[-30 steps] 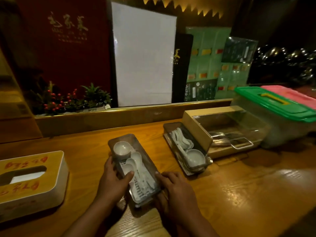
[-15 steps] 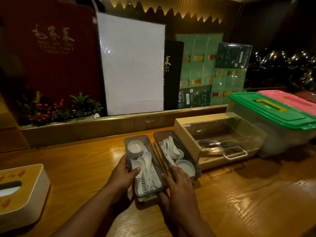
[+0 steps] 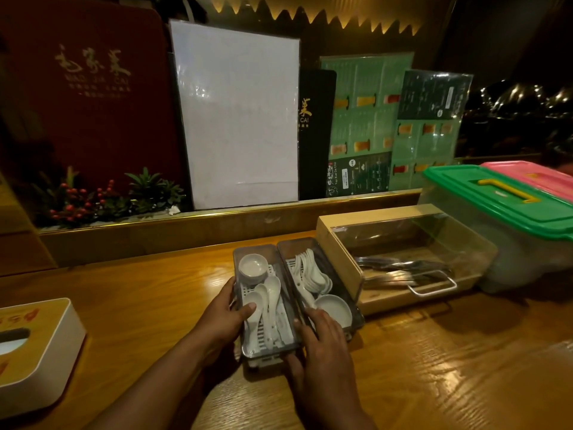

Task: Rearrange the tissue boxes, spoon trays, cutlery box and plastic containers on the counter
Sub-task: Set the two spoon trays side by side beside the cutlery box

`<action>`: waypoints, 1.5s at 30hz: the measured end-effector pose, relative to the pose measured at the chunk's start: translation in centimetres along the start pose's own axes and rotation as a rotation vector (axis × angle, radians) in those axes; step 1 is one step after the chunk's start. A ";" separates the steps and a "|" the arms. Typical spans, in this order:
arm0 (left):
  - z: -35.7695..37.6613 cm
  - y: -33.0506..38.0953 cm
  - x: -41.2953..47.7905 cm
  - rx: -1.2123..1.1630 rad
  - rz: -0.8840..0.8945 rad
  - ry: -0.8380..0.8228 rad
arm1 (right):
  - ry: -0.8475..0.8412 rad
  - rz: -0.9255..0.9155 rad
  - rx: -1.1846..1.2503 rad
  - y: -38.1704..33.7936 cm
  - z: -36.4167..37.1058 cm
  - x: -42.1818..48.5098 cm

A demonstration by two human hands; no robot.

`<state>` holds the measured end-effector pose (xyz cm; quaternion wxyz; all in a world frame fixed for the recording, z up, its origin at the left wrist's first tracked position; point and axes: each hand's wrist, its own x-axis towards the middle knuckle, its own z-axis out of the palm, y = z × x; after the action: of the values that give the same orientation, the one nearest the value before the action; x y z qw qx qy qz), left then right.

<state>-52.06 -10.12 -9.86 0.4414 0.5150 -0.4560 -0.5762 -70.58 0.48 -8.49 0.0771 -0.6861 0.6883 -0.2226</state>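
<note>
Two grey spoon trays stand side by side on the wooden counter (image 3: pixel 434 367), each holding white spoons and a small white bowl. My left hand (image 3: pixel 224 315) grips the left rim of the left spoon tray (image 3: pixel 266 355), thumb inside over a spoon. My right hand (image 3: pixel 322 339) rests at that tray's near right corner, fingers on the seam with the right spoon tray (image 3: pixel 356 315). The wooden cutlery box (image 3: pixel 338 259) with a clear lid touches the right tray. A green-lidded plastic container (image 3: pixel 496 197) and a pink-lidded one (image 3: pixel 533 175) stand far right. A tissue box (image 3: pixel 40 349) sits far left.
Behind the counter runs a raised wooden ledge (image 3: pixel 186 228). On it lean a dark red menu (image 3: pixel 93 103), a white board (image 3: pixel 238 113) and green menu sheets (image 3: pixel 366 125). A plant with red berries (image 3: pixel 93 200) stands at the left.
The left spoon tray has slid right and turned straight, from apart and angled to flush against the right tray. Both hands moved with it. The view shifted right, so the tissue box sits further left.
</note>
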 end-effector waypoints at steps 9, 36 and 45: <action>0.9 0.2 -0.2 -0.003 0.006 0.023 | 0.027 -0.035 0.014 0.5 -0.2 0.4; 1.1 0.3 0.3 -0.078 -0.034 0.033 | 0.027 -0.045 -0.074 1.2 0.6 1.0; 1.1 0.2 0.3 -0.141 -0.077 0.053 | 0.016 -0.036 -0.145 1.2 0.8 1.3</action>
<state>-53.13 -10.33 -9.66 0.4660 0.5148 -0.3821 -0.6097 -71.36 -1.02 -9.44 0.0177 -0.7005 0.6906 -0.1792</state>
